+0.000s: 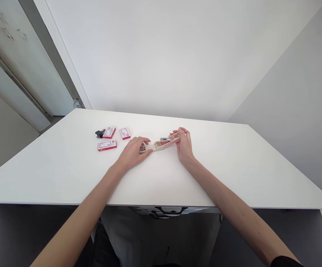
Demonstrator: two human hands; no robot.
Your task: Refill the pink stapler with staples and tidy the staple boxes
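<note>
A cream and pink stapler (159,145) lies opened out just above the white table, its two halves swung apart. Silvery metal parts show near its middle. My left hand (134,151) rests over the stapler's left end, thumb and fingers closed around it, and a dark patterned patch shows beneath the fingers. With my right hand (185,144) I grip the pink right half, which tilts upward; some fingertips are hidden behind it.
Left of my hands lie three small red and white boxes: a front box (107,145), a back box (109,132) and a right box (124,133). A black staple remover (100,133) touches the back box. Behind the table (66,167) rises a white wall (155,55).
</note>
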